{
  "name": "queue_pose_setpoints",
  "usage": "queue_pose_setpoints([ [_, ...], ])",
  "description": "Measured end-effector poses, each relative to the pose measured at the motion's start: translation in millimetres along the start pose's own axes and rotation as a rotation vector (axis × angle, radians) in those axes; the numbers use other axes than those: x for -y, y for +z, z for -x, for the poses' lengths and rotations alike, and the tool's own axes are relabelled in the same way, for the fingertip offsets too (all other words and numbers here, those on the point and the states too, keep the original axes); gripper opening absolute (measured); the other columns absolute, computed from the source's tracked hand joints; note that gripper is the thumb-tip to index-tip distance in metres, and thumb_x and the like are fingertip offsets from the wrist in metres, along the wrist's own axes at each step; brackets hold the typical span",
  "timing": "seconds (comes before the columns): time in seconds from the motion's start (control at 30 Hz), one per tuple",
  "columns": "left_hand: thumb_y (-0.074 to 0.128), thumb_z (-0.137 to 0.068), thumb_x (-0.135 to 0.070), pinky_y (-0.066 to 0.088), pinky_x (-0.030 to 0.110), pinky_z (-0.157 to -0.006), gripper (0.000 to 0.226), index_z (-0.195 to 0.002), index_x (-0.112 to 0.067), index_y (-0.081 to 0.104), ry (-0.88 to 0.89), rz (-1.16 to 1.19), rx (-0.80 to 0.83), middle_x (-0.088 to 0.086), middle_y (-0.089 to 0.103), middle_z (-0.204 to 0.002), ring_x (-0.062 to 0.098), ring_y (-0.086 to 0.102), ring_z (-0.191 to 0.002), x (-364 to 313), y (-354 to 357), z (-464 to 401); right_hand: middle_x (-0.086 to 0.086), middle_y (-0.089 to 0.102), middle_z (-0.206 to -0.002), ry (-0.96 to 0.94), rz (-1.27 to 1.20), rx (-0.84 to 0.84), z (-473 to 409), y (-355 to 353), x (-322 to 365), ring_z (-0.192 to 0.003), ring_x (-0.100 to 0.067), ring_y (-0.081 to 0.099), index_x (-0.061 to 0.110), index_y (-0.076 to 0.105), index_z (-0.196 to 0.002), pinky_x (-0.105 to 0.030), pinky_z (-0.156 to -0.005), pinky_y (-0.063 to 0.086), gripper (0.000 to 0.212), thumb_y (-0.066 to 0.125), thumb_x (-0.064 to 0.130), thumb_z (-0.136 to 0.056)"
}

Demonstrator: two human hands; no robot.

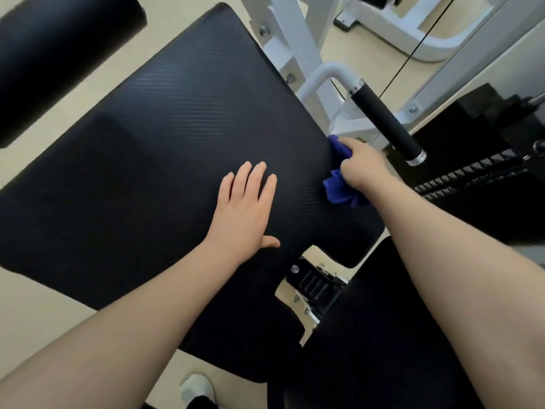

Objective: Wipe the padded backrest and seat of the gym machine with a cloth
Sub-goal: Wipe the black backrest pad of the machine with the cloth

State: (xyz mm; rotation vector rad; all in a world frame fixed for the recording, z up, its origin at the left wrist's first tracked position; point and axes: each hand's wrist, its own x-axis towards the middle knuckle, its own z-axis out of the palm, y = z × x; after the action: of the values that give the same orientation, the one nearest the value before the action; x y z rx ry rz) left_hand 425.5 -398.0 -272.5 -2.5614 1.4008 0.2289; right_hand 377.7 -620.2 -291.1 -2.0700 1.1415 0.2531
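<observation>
A large black padded seat point(165, 149) with a fine ribbed texture fills the middle of the view. My left hand point(246, 211) lies flat on it, palm down, fingers spread, holding nothing. My right hand point(364, 166) is closed around a bunched blue cloth point(339, 188) and presses it against the pad's right edge. Part of the cloth sticks out above and below the fist. A second black pad point(383, 335) lies lower right, under my right forearm.
A black foam handle point(383, 119) on a white tube stands just right of my right hand. The white machine frame point(295, 39) rises behind the pad. A black roller pad point(59, 54) is at the top left. Black weight stack point(472, 178) at right. A white shoe point(196, 389) shows on the beige floor.
</observation>
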Motion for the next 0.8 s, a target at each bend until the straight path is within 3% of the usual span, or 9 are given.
queue_pose_setpoints([
  [0.1,0.077,-0.037,-0.070,0.028,0.050,-0.108,0.124,-0.138,-0.010,0.037,0.005,-0.114,-0.047,0.016,0.037,-0.146,0.035,0.034,-0.135,-7,10,3,-0.009,0.062,-0.108,0.075,0.008,-0.034,20,3,-31,-0.094,-0.033,0.058,0.027,0.059,-0.113,-0.033,-0.074,0.046,0.053,0.040,-0.002,-0.073],
  [0.2,0.077,-0.035,-0.070,0.025,0.050,-0.110,0.129,-0.138,-0.011,0.026,0.015,-0.174,-0.078,0.015,0.033,-0.149,0.035,0.027,-0.136,-8,15,4,-0.013,0.055,-0.118,0.372,0.204,0.038,38,3,-50,-0.103,-0.036,0.056,0.026,0.055,-0.120,-0.037,-0.073,0.045,0.041,0.048,0.007,-0.084],
  [0.27,0.079,-0.036,-0.067,0.018,0.049,-0.111,0.130,-0.139,-0.011,0.024,0.027,-0.190,-0.107,0.015,0.030,-0.150,0.034,0.019,-0.135,-9,18,5,-0.017,0.046,-0.130,0.503,0.247,0.030,38,3,-41,-0.113,-0.037,0.052,0.017,0.049,-0.128,-0.039,-0.082,0.044,0.040,0.050,0.013,-0.088],
  [0.33,0.080,-0.037,-0.064,0.015,0.049,-0.109,0.129,-0.140,-0.010,0.024,0.015,-0.184,-0.100,0.015,0.029,-0.150,0.034,0.018,-0.135,-10,19,6,-0.019,0.036,-0.135,0.481,0.168,-0.036,36,12,-22,-0.112,-0.039,0.052,0.012,0.042,-0.133,-0.039,-0.084,0.044,0.043,0.047,0.011,-0.090],
  [0.5,0.081,-0.037,-0.061,0.018,0.049,-0.110,0.129,-0.142,-0.012,0.025,0.002,-0.185,-0.109,0.014,0.027,-0.150,0.034,0.024,-0.136,-13,19,7,-0.019,0.031,-0.131,0.245,0.081,-0.202,58,41,-4,-0.076,-0.035,0.049,0.016,0.030,-0.133,-0.037,-0.067,0.042,0.050,0.043,0.003,-0.086],
  [0.57,0.079,-0.036,-0.064,0.022,0.048,-0.111,0.131,-0.142,-0.013,0.023,0.010,-0.203,-0.116,0.012,0.030,-0.151,0.033,0.030,-0.137,-14,17,5,-0.018,0.037,-0.128,0.185,0.206,-0.217,64,39,-16,-0.083,-0.036,0.051,0.019,0.031,-0.132,-0.038,-0.069,0.041,0.049,0.046,0.008,-0.086],
  [0.67,0.077,-0.038,-0.067,0.025,0.047,-0.111,0.132,-0.143,-0.014,0.018,0.001,-0.213,-0.118,0.011,0.029,-0.152,0.031,0.031,-0.137,-14,17,6,-0.016,0.048,-0.127,0.229,0.442,-0.222,65,29,-33,-0.114,-0.038,0.045,0.013,0.037,-0.125,-0.043,-0.089,0.038,0.045,0.054,0.016,-0.084],
  [0.73,0.075,-0.043,-0.068,0.028,0.046,-0.110,0.126,-0.142,-0.012,0.022,-0.020,-0.178,-0.126,0.012,0.032,-0.150,0.031,0.033,-0.136,-13,18,12,-0.015,0.048,-0.129,0.340,0.298,-0.209,71,34,-32,-0.120,-0.037,0.042,0.009,0.040,-0.123,-0.043,-0.095,0.036,0.045,0.056,0.014,-0.081],
  [0.8,0.068,-0.057,-0.066,0.030,0.046,-0.108,0.108,-0.140,-0.010,0.029,-0.028,-0.075,-0.168,0.013,0.036,-0.148,0.032,0.036,-0.134,-8,21,20,-0.014,0.047,-0.127,0.314,0.120,-0.247,81,51,-22,-0.115,-0.039,0.046,0.010,0.043,-0.118,-0.042,-0.093,0.039,0.039,0.055,0.008,-0.080],
])
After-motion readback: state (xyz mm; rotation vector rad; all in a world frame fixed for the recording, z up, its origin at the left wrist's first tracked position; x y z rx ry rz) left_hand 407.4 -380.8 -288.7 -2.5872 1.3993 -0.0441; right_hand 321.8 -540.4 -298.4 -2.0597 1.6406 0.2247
